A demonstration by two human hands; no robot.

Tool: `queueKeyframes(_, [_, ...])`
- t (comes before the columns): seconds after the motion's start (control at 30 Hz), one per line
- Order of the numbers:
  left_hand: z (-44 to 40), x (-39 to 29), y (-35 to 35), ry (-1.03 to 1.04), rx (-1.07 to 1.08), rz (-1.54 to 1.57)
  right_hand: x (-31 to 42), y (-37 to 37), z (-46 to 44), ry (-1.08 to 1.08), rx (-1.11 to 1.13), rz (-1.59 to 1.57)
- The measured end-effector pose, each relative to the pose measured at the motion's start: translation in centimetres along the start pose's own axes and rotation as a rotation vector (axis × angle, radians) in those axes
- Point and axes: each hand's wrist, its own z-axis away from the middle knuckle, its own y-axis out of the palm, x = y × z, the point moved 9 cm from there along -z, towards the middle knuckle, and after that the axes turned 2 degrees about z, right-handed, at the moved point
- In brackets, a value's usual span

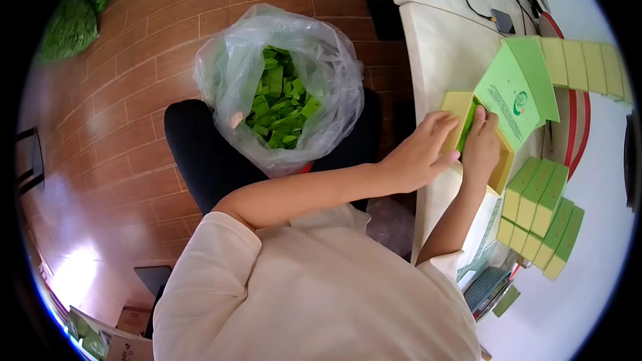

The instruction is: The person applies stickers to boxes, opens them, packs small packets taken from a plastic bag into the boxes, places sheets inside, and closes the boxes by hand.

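Note:
A yellow box [505,174] with its light green lid [515,93] raised lies on the pale table at the right. Green packets [468,124] show along its inner left side. My right hand [481,144] reaches into the box, its fingers curled against the packets and closed on one; the fingertips are partly hidden. My left hand [422,150] rests at the near left edge of the box, fingers and thumb apart, holding nothing visible. Between my legs stands a clear plastic bag [221,73], open at the top, with many loose green packets [277,93] inside.
Stacked green and yellow boxes [538,207] stand right of the open box, and a row of similar boxes [582,67] is above. Cables and a small dark device [502,21] lie on the table [438,47]. Green bags [70,27] are on the floor, upper left.

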Motion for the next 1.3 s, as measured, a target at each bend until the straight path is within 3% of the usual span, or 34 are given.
queueKeyframes(0.03, [0.2,0.2,-1.4,-0.005,-0.015,0.004,0.4,0.2,0.4,-0.013,0.006,0.008])
queueKeyframes(0.1, [1.9,0.1,-5.8,0.099,-0.047,-0.067,1.1,-4.4,3.0,-0.143,-0.535,-0.227])
queueKeyframes(0.13, [3.1,1.5,-8.7,0.044,-0.145,-0.097,2.0,-5.4,4.6,-0.165,-0.618,-0.395])
queueKeyframes(0.17, [4.8,3.4,-11.7,-0.016,-0.236,-0.126,3.4,-4.0,5.4,-0.170,-0.596,-0.388])
queueKeyframes(0.23, [9.2,8.5,-18.0,-0.204,-0.437,-0.289,7.5,-0.1,7.2,-0.496,-0.459,-0.874])
queueKeyframes(0.27, [12.2,12.1,-20.6,-0.308,-0.525,-0.375,11.5,3.3,8.1,-0.527,-0.270,-0.975])
queueKeyframes(0.3, [15.3,15.4,-22.6,-0.484,-0.575,-0.291,15.4,7.1,8.5,-0.443,0.067,-0.853])
queueKeyframes(0.33, [18.5,18.8,-24.0,-0.581,-0.575,-0.195,19.3,10.9,9.4,-0.555,0.177,-0.919])
queueKeyframes(0.37, [21.6,21.9,-24.9,-0.696,-0.606,-0.034,22.6,15.7,10.5,-0.745,0.258,-0.788])
queueKeyframes(0.43, [25.3,21.7,-25.6,-0.927,-0.667,0.091,26.3,26.5,13.0,-0.797,0.542,-0.572])
queueKeyframes(0.5, [28.0,22.4,-25.9,-0.943,-0.755,0.193,27.2,35.0,14.8,-0.832,0.704,-0.435])
queueKeyframes(0.57, [29.3,22.5,-26.4,-0.952,-0.842,0.281,26.8,42.5,17.9,-1.101,0.852,0.054])
queueKeyframes(0.6, [28.3,21.9,-26.5,-0.932,-0.828,0.255,26.8,43.3,18.1,-1.115,0.875,0.051])
queueKeyframes(0.67, [27.4,21.9,-26.4,-0.922,-0.828,0.251,25.2,45.3,18.4,-1.173,0.844,0.412])
queueKeyframes(0.8, [27.2,23.4,-26.4,-1.002,-0.840,0.323,24.7,45.2,19.7,-1.255,0.902,0.641])
queueKeyframes(0.93, [26.7,24.2,-26.7,-1.043,-0.845,0.392,23.7,46.1,21.8,-1.329,0.972,0.639])
queueKeyframes(1.07, [26.8,23.9,-26.8,-1.012,-0.905,0.411,23.3,48.6,22.9,-1.342,0.911,0.449])
queueKeyframes(1.13, [27.2,24.3,-26.8,-0.998,-0.914,0.417,24.3,46.2,20.2,-1.087,1.007,0.178])
queueKeyframes(1.17, [27.3,24.4,-26.9,-0.988,-0.918,0.422,24.9,44.7,19.3,-1.085,0.996,0.181])
queueKeyframes(1.23, [27.3,24.3,-26.8,-0.992,-0.923,0.445,25.5,40.9,15.8,-0.770,0.979,-0.025])
queueKeyframes(1.3, [26.5,23.6,-26.4,-0.996,-0.920,0.466,24.9,39.0,14.0,-0.674,0.929,-0.154])
